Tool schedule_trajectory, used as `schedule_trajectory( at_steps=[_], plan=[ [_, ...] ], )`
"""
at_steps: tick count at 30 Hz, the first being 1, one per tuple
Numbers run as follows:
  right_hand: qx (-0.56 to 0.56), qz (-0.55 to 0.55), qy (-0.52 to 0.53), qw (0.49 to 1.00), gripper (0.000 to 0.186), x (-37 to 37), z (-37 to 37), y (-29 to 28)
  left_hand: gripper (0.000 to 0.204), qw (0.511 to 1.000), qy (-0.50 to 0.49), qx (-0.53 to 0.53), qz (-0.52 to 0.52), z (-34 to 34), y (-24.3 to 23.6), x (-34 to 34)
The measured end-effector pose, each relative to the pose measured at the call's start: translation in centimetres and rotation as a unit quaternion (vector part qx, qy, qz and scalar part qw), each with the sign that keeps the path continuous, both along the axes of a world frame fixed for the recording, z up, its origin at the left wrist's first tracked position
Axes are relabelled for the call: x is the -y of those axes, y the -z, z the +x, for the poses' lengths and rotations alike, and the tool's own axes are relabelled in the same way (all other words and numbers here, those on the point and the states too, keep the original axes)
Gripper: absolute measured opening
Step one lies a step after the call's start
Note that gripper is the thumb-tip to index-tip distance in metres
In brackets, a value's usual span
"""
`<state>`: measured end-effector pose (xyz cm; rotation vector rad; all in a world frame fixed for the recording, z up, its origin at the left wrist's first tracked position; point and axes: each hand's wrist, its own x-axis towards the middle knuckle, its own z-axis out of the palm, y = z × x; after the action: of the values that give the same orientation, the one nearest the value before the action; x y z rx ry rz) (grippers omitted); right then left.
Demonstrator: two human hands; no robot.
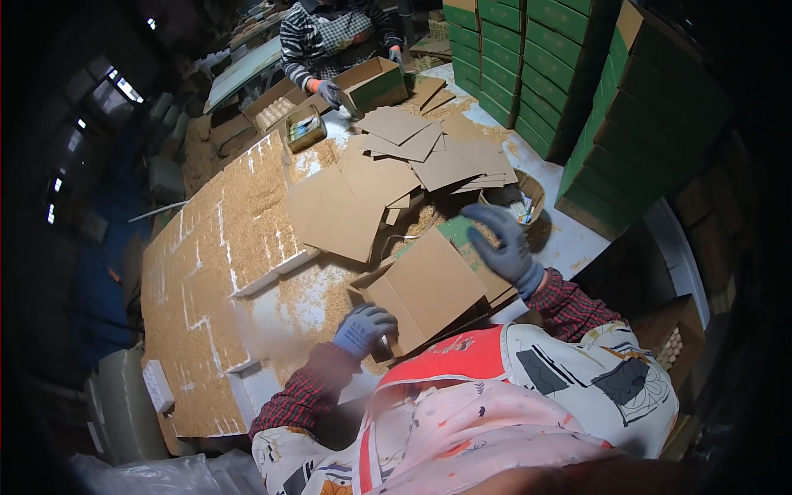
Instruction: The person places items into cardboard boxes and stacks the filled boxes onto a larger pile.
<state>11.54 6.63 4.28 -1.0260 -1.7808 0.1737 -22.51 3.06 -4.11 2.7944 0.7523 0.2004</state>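
My left hand (365, 328), in a grey glove, has its fingers curled over the near left edge of an open brown cardboard box (421, 276) with green printed flaps. My right hand (499, 247), also gloved, is raised over the box's right flap, fingers apart and bent, holding nothing visible. Behind the box lies a messy pile of flat cardboard sheets (338, 206). Just behind my right hand stands a small container (532, 195) with thin items in it.
Wood-shaving-filled white trays (188, 305) cover the left of the table. Tall stacks of green boxes (549, 74) line the back right. A co-worker (330, 37) in gloves handles a box (375, 91) beside a small bin (305, 132). A crate of eggs (672, 346) sits at the lower right.
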Motion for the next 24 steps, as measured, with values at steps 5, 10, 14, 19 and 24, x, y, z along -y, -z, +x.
schedule_trajectory(
  at_steps=[5,10,14,19,24],
  plan=[
    [0.426,-0.151,-0.178,0.874,0.027,2.7,-6.0,6.0,0.024,0.991,-0.039,-0.125,-0.004,1.2,-1.1,-0.8],
    [0.479,-0.333,-0.225,0.78,0.035,1.4,-7.4,12.2,0.036,0.958,-0.074,-0.222,-0.167,1.1,2.2,-1.5],
    [0.512,-0.372,-0.15,0.76,0.045,1.5,-7.9,11.4,0.065,0.938,-0.056,-0.287,-0.186,3.8,-1.0,-0.7],
    [0.487,-0.351,-0.13,0.789,0.055,0.8,-6.9,12.4,0.084,0.91,-0.243,-0.299,-0.153,7.2,3.6,0.8],
    [0.023,-0.306,-0.198,0.931,0.045,1.1,-3.3,6.9,0.03,0.884,-0.316,0.314,-0.142,4.1,-0.5,0.1]
  ],
)
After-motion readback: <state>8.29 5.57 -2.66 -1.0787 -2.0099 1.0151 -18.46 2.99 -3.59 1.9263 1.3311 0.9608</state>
